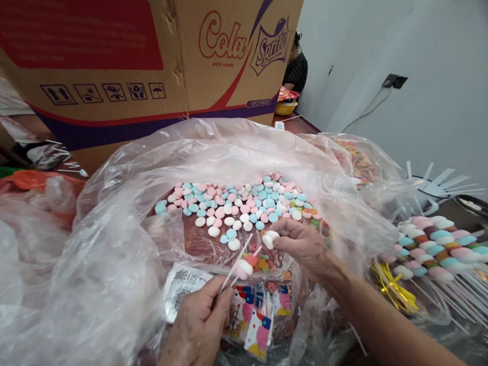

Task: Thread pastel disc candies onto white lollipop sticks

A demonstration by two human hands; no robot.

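Standing at the back is a big brown cardboard box [126,73] with red and purple print. In front of it a huge clear plastic bag [104,269] lies open on the desk, thin, shiny and crinkly. Inside the bag sits a heap of loose candies [233,205], small, round and puffy, in pink, blue and white. On the right lies a pile of full sticks [436,249], each one packed with candies in rows, so I think a good part of the work is done. The heap is large, so a lot looks left to do. Under the hands lie some bright paper packets [260,322] with dots. The left hand [202,323] pinches a thin white stick [235,264] that points up to the right. Only a few candies sit on its far end. The right hand [304,246] grips one white candy [270,239] in its fingertips, close to the tip of the stick.
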